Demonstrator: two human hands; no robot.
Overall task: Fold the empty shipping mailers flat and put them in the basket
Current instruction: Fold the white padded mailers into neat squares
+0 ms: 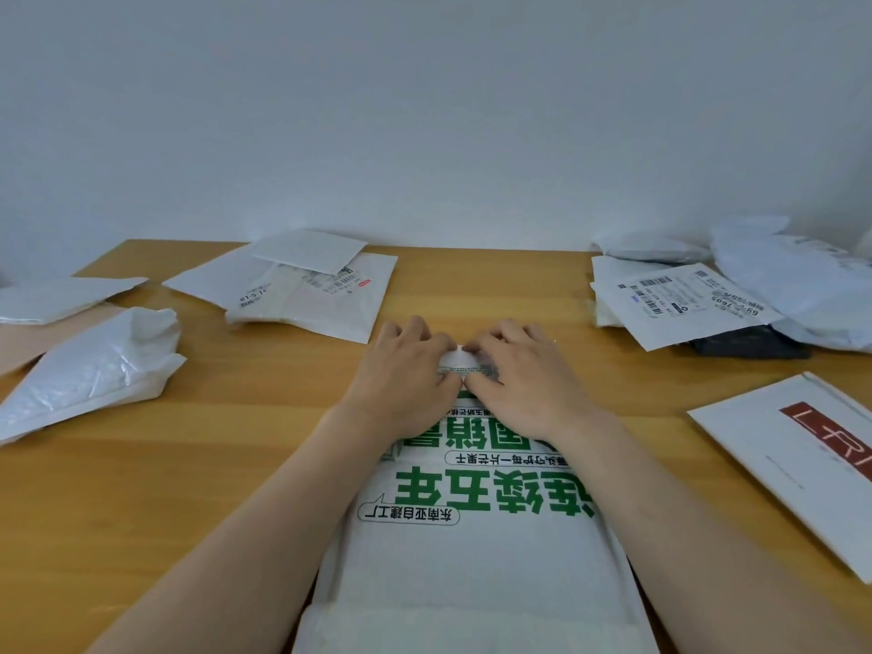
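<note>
Green-printed mailer (472, 535) flat on the wooden table (212, 464), running lengthwise from the near edge toward the wall (424, 110), print upside down to the camera. Both hands at its far end, palms down, knuckles raised.

Left hand (406, 370): fingers curled, thumb and forefinger pinching a narrow white folded strip at the mailer's far edge. Right hand (524, 375): curled the same way, pinching that strip from the other side. Tips of the two hands almost touching over the strip; both forearms lying along the mailer's sides.

Around it, apart from the hands:
- crumpled white mailer (94, 370) to the left
- flat white mailer (61, 297) beyond that, at the left edge
- stack of white mailers (321, 295) far left of centre, against the wall
- labelled mailers (684, 299) far right, overlapping a dark object (750, 346)
- rumpled pale heap (802, 285) behind those
- red-printed envelope (778, 464) near right, lying flat
</note>
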